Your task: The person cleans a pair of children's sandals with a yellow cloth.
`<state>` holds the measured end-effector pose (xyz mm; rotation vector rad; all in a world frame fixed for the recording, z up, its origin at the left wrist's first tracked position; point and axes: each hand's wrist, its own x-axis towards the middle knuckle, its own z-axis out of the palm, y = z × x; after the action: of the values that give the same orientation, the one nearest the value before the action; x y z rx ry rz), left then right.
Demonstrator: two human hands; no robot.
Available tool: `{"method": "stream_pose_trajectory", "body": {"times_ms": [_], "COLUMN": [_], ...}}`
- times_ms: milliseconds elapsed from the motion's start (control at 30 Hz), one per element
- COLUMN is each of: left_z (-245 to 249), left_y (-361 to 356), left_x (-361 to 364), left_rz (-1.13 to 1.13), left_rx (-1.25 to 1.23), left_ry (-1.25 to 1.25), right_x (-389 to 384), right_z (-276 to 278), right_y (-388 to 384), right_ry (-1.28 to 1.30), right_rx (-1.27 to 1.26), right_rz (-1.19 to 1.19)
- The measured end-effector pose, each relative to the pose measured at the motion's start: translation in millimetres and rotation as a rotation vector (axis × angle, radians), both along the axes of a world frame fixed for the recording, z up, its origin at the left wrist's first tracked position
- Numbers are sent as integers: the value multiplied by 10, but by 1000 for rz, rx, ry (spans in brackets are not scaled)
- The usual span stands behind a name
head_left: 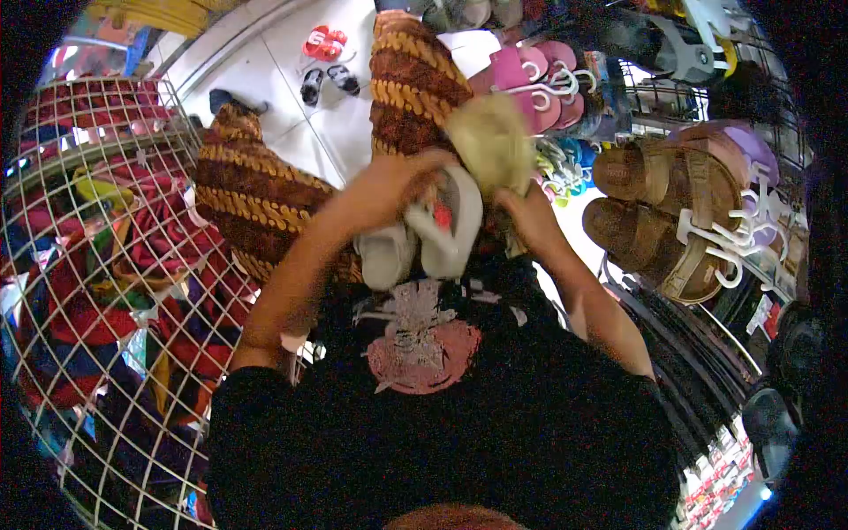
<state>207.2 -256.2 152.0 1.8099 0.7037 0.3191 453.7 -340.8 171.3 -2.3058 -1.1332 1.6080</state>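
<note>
A pair of pale grey sandals (385, 257) rests on my lap, against the brown patterned cloth (407, 84) over my legs. My left hand (395, 187) is at the upper strap of the sandals, its fingers curled and blurred; a small red patch shows on the nearer sandal. To the right, my right hand (521, 212) is closed on the lower edge of a yellowish-beige item (491, 146), which is smeared by motion and hard to identify. Its fingertips are partly hidden behind that item.
A wire basket (132, 291) of colourful footwear stands at left. Brown sandals (658, 212) and pink sandals (548, 84) hang on white hangers at right. Red slippers (325, 42) and black-and-white slippers (329, 84) lie on the tiled floor.
</note>
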Motion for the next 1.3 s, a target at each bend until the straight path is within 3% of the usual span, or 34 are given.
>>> {"method": "stream_pose_trajectory", "body": {"times_ms": [33,100,133,167,200,267,367,400,500,533,633,733,867,967,1200,1267,1300], "left_z": [98,415,330,228,200,137,-26,-76,-169,-273,-123,-103,-95,16,12,112,37], "left_y": [-24,-31,-15,9,35,93,75,83,59,61,103,145,145,158,267,233,154], "left_x": [95,250,293,334,328,238,83,55,71,102,70,51,-10,-40,-53,15,147], "left_rz": [-42,-117,-81,-44,-22,27,166,173,217,224,122,62,106,137,8,-143,-161], "left_rx": [21,18,74,129,24,-189,-336,-336,-386,-375,-371,-322,-252,-294,-290,-286,-155], "left_ry": [-51,44,-19,-81,-94,-122,-232,-207,-168,-253,-241,-234,-223,-187,-106,-131,-293], "right_x": [40,82,84,104,121,-62,-43,64,-31,-67,-90,-104,-208,-198,-134,-137,-139], "right_z": [-27,-168,-211,-224,-237,257,248,81,46,-57,223,54,271,378,283,191,122], "right_y": [87,86,96,104,62,144,64,-53,-334,-441,-399,-374,-146,-25,23,173,265], "right_ry": [-2,100,154,147,222,381,499,493,82,68,28,-90,83,114,127,228,281], "right_rx": [-70,118,210,130,123,40,55,57,398,592,490,486,457,251,260,157,103], "right_rz": [-17,42,72,-2,-133,-372,-708,-650,-313,-241,10,57,13,63,47,-297,-470]}}
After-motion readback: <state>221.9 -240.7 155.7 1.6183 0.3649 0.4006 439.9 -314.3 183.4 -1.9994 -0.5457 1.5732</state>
